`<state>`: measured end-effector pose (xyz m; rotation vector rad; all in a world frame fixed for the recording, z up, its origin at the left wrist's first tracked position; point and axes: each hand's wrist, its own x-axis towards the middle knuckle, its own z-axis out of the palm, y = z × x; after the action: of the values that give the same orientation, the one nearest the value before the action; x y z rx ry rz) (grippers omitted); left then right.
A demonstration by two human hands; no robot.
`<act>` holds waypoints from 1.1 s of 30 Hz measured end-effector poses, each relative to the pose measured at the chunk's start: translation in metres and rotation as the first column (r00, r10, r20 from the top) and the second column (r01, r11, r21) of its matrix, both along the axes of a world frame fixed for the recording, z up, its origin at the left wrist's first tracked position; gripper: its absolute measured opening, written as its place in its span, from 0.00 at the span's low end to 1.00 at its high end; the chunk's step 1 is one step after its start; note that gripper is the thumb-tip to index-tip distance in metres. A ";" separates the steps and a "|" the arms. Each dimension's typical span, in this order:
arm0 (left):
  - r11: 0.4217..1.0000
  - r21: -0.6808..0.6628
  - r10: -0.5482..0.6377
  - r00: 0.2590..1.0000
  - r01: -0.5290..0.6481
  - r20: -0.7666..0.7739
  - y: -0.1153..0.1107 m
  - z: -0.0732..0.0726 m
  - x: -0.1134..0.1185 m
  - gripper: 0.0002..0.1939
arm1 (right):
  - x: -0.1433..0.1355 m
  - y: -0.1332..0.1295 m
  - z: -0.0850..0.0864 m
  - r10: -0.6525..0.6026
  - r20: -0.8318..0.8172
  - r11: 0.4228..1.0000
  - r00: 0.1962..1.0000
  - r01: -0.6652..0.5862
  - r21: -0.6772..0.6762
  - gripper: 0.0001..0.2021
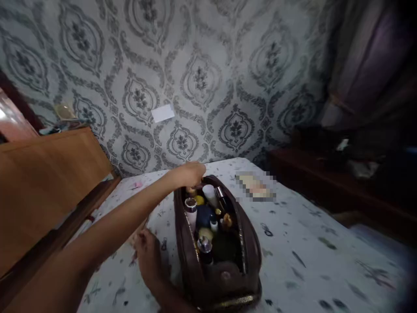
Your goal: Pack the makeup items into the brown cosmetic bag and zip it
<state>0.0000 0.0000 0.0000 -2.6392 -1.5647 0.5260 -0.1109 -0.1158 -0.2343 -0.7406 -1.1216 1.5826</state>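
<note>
A dark brown toiletry bag (pixel 252 243) sits unzipped on the bed, filled with several bottles and jars. My left hand (pixel 190 174) reaches over to its far end, fingers closed at the rim; the fingertips are partly hidden. Low on the bag's left side is my right hand (pixel 148 252), its fingers curled, and what they hold, if anything, is not clear. Inside the bag are a white tube (pixel 210 194), a pale bottle with a shiny cap (pixel 191 213), a clear-capped bottle (pixel 204 244), a small dropper-like bottle (pixel 213 224) and a dark cylinder (pixel 222 198).
A blurred-out flat item (pixel 256 186) lies on the patterned white sheet (pixel 293 243) right of the bag. A wooden headboard-like panel (pixel 55 169) stands at left. Patterned wallpaper with a white paper (pixel 163 113) is behind; dark furniture (pixel 299 191) stands at right.
</note>
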 end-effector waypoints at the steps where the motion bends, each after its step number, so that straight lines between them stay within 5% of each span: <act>1: 1.000 -0.011 0.003 1.000 -0.002 0.004 0.003 0.000 -0.001 0.14 | 0.000 -0.001 -0.001 0.004 0.005 1.000 1.000 -0.004 0.004 0.07; 21: 0.971 -0.215 0.084 0.991 -0.104 -0.100 0.047 -0.003 0.010 0.11 | -0.008 -0.001 -0.010 -0.003 0.060 1.000 0.998 0.002 0.014 0.06; 33: 0.999 -0.050 -0.027 0.996 0.023 -0.084 0.044 -0.016 0.007 0.14 | -0.007 0.000 -0.009 -0.004 0.053 1.000 0.999 0.004 0.014 0.06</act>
<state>0.0065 0.0435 -0.0161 -2.6297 -1.5123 0.6735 -0.1177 -0.1162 -0.2430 -0.7794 -1.1683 1.5580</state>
